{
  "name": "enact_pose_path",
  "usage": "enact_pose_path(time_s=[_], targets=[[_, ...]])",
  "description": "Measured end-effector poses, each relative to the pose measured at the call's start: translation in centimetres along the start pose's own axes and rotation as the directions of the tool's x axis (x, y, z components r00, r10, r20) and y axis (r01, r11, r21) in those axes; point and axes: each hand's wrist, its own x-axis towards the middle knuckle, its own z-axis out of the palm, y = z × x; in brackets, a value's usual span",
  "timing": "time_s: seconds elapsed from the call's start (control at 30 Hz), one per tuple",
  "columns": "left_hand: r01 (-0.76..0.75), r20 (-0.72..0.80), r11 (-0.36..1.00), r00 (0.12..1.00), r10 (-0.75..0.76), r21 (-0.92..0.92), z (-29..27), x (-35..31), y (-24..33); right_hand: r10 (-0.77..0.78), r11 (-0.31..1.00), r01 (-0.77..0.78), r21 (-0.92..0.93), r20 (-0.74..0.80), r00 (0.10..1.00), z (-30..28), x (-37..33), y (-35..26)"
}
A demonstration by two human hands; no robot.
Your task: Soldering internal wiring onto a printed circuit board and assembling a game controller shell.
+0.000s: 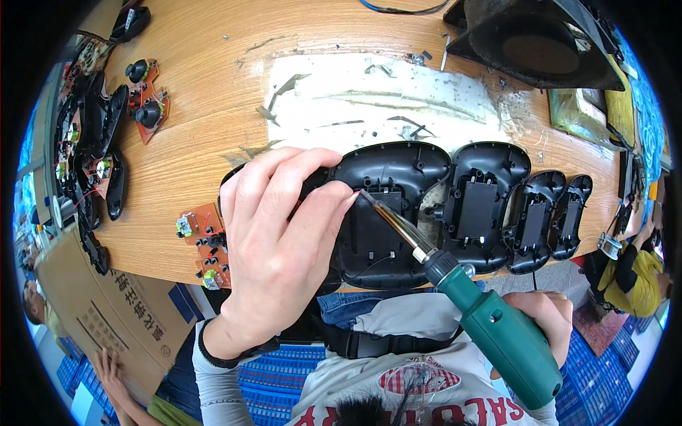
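**Wooden bench, gamepad shells, green soldering tool in play**

Wooden workbench (pixel 206 106), worn white patch mid-top, shells lined along the near edge.

Left hand (pixel 273 241): fingers curled down, fingertips (pixel 339 199) pinching/pressing at the top inside of the big black gamepad shell (pixel 387 213), which lies open-side up at the bench's near edge. Whether something small is nipped between thumb and forefinger, can't tell. Wrist cocked, forearm coming up from lower left, dark band on wrist.

Right hand (pixel 547 312): fist wrapped round the green tool (pixel 497 334), low on the handle; metal tip angled up-left into the shell, right by the left fingertips.

Handling guess: shell is light, stiff moulded plastic, likely slides on wood, so hold by rim or press flat. Tip probably hot; keep fingers off.

Around: three more black shells (pixel 529 209) in a row to the right, orange circuit boards (pixel 202 241) left of the hand, cardboard box (pixel 106 305) below the bench.
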Motion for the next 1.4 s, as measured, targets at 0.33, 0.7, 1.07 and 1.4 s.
enact_pose_path(time_s=[0.33, 0.7, 1.07, 1.4], targets=[[0.004, 0.004, 1.0, 1.0, -0.004, 0.013, 0.0, -0.2, 0.0, -0.074, 0.987, 0.04, -0.157, -0.219, 0.973, 0.7, -0.2, -0.6], [-0.003, -0.004, 1.0, 1.0, 0.003, 0.014, 0.0, 0.0, 0.1, -0.004, 0.955, -0.095, -0.281, -0.333, 0.943, 1.2, -2.4, 0.1], [-0.042, 0.008, 0.999, 0.999, 0.042, 0.003, 0.1, -0.3, -0.2, 0.254, 0.962, -0.272, -0.012, -0.319, 0.913, 0.0, -2.5, -0.1], [-0.016, 0.043, 1.0, 0.999, 0.017, -0.011, -0.5, 0.4, 0.1, 0.246, 0.969, -0.238, 0.063, -0.294, 0.924, -0.8, -2.5, 1.0]])
